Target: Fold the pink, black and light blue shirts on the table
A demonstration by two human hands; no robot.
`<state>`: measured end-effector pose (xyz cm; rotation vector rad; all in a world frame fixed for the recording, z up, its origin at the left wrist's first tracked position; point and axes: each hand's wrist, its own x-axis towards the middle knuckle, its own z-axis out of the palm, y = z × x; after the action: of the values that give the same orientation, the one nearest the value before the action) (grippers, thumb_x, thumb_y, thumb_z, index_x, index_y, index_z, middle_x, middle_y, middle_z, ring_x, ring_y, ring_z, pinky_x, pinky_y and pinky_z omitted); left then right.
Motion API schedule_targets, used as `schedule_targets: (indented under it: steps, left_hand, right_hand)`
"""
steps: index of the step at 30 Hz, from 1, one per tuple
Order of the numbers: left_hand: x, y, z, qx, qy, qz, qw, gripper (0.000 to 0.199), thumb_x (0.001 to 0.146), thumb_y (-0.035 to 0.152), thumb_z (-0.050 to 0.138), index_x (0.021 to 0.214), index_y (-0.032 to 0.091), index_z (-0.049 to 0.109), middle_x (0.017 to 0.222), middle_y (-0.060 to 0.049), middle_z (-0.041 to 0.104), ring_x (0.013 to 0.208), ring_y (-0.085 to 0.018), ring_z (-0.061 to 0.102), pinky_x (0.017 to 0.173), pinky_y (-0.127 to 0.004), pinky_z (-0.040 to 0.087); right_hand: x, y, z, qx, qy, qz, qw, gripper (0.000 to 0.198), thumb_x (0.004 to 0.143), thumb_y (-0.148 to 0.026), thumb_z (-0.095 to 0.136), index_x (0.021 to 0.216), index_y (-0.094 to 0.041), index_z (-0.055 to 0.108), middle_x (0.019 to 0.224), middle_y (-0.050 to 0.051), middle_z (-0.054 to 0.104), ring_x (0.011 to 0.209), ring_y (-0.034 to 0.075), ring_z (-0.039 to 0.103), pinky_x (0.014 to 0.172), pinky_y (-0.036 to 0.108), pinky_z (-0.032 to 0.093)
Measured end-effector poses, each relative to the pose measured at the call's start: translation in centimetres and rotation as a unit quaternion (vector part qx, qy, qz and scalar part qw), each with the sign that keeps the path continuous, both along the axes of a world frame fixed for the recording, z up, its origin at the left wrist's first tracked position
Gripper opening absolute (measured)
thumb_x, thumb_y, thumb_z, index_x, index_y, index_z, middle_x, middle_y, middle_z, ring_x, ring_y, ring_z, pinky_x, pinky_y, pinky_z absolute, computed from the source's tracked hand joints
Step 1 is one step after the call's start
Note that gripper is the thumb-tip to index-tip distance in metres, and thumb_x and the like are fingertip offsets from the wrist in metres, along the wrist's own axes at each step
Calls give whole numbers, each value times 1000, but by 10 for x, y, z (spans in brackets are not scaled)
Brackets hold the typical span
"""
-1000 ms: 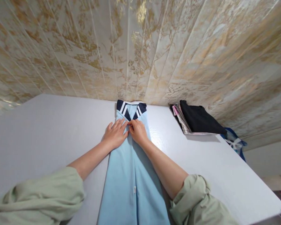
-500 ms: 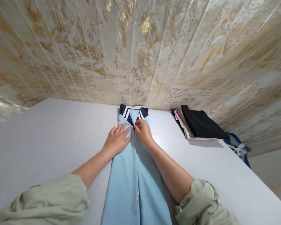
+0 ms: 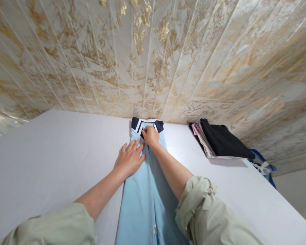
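Observation:
A long light blue garment (image 3: 136, 204) with a navy sailor collar (image 3: 136, 123) striped in white lies in a narrow strip, its two sides meeting along a middle line. Fingers spread, my left hand (image 3: 131, 157) rests flat on its left side just below the collar. My right hand (image 3: 151, 135) is over the neck opening, thumb and fingers pinched on the collar's left flap, and it hides part of the collar. Low on the middle line a small white tag (image 3: 155, 229) sticks out.
The garment lies on a white table (image 3: 79, 153). At the table's right edge sits a stack of folded clothes with a black one (image 3: 223, 139) on top. A blue and white bag-like item (image 3: 264, 167) hangs beyond that edge. A gold-patterned curtain (image 3: 142, 68) borders the back.
My right hand has moved up and left from the bottom of the collar to its left flap. My left hand remains flat on the garment. The view has shifted slightly.

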<state>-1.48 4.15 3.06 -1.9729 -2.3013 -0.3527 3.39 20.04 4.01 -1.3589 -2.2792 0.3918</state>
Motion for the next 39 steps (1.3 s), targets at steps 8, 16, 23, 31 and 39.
schedule_targets:
  steps: [8, 16, 23, 31, 39]
  left_hand:
    - [1, 0, 3, -17, -8, 5, 1000, 52, 95, 40, 37, 145, 24, 40, 156, -7, 34, 145, -26, 27, 115, -52, 23]
    - [1, -1, 7, -27, -18, 5, 999, 53, 95, 39, 38, 145, 23, 40, 156, -8, 32, 145, -26, 25, 115, -52, 22]
    - [2, 0, 5, -19, -15, 4, 1000, 52, 95, 39, 38, 145, 23, 41, 156, -8, 33, 145, -27, 26, 115, -53, 23]
    - [0, 0, 0, -4, -7, 4, 1000, 50, 95, 40, 38, 142, 23, 45, 155, -8, 35, 144, -26, 27, 115, -53, 23]
    - [0, 1, -2, 8, -11, 3, 1000, 50, 95, 41, 37, 141, 24, 46, 155, -8, 35, 144, -26, 28, 115, -53, 23]
  right_hand:
    - [37, 39, 7, -67, 204, 0, 977, 17, 82, -30, 56, 69, -20, 59, 69, 1, 63, 70, 17, 60, 68, 28, 45]
    - [173, 45, 26, -56, 228, -20, 972, 24, 79, -26, 61, 58, -25, 51, 53, -1, 51, 51, 17, 50, 54, 32, 42]
    - [144, 26, 23, -42, 184, 74, 979, 12, 78, -18, 59, 68, -24, 61, 64, 1, 61, 61, 17, 55, 61, 31, 44]
    - [22, 11, 9, -14, 99, 124, 987, 8, 81, -19, 61, 87, -20, 66, 88, 2, 64, 82, 15, 60, 77, 26, 44]
    - [6, 10, 4, -39, 19, 28, 999, 8, 85, -28, 59, 80, -23, 63, 89, 1, 67, 82, 16, 60, 70, 25, 41]
